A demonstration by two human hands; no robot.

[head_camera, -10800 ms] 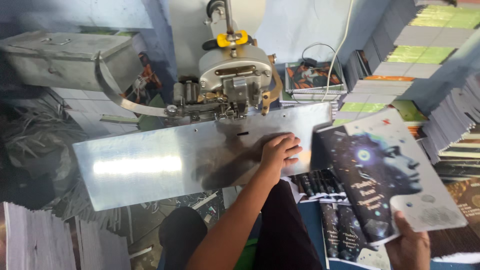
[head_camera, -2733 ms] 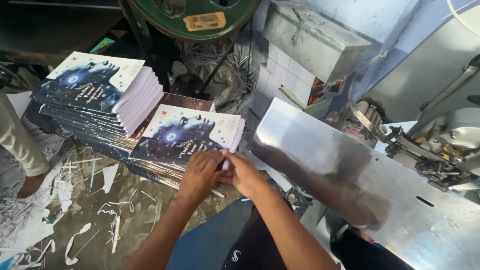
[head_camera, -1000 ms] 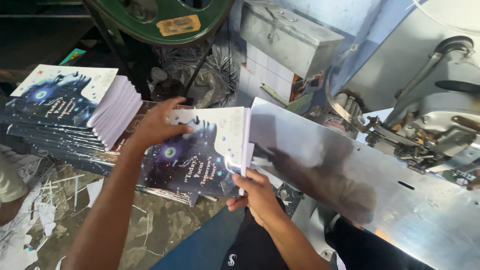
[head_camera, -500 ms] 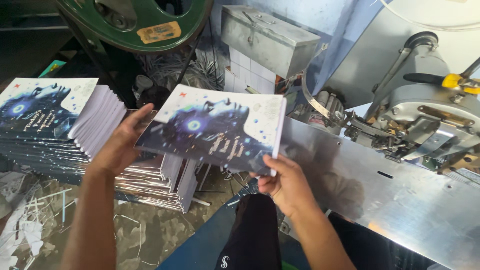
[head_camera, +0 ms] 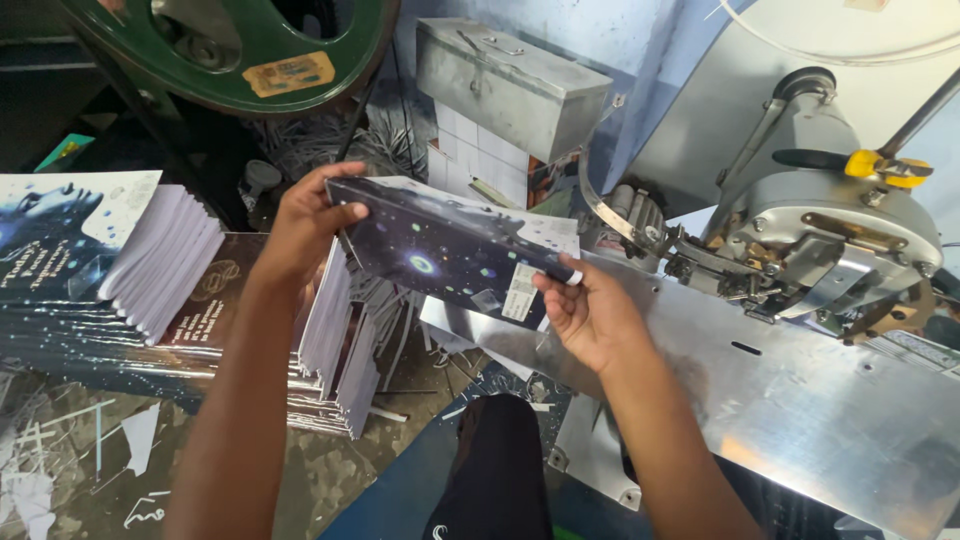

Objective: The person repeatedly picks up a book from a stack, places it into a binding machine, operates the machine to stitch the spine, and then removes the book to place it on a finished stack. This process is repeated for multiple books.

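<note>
Dark starry booklet held above the metal table, long axis running upper left to lower right, left hand gripping far end, right hand gripping near end, cover tilted toward viewer

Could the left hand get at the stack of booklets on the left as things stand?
Probably yes, once freed: the left hand grips one end of the dark booklet, which the right hand also holds. The stack of booklets lies just beside and below it, with nothing between.

- The booklet is up off the stack now, flipped to its dark back cover.
- Left hand and right hand have swung it toward the metal plate.
</note>
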